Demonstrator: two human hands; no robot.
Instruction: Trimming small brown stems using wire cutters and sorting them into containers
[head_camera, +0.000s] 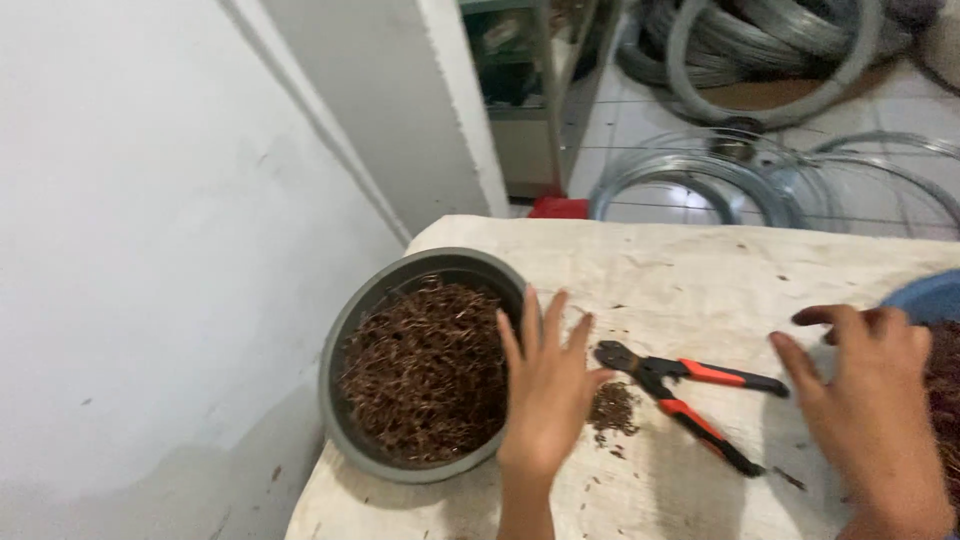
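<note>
A grey round bowl (345, 330) full of short rusty brown wire pieces stands at the table's left edge. My left hand (545, 385) lies flat with fingers apart, its fingertips over the bowl's right rim, holding nothing. Just right of that hand is a small heap of rusty bits (613, 408) on the cloth. A pair of cutters (690, 395) with orange and black handles lies open between my hands. My right hand (868, 400) hovers with fingers spread beside the cutter handles, empty.
The table has a pale stained cloth (680, 270). A blue bowl (925, 295) with more rusty pieces sits at the right edge. Coils of grey wire (760, 50) lie on the tiled floor behind. A white wall runs along the left.
</note>
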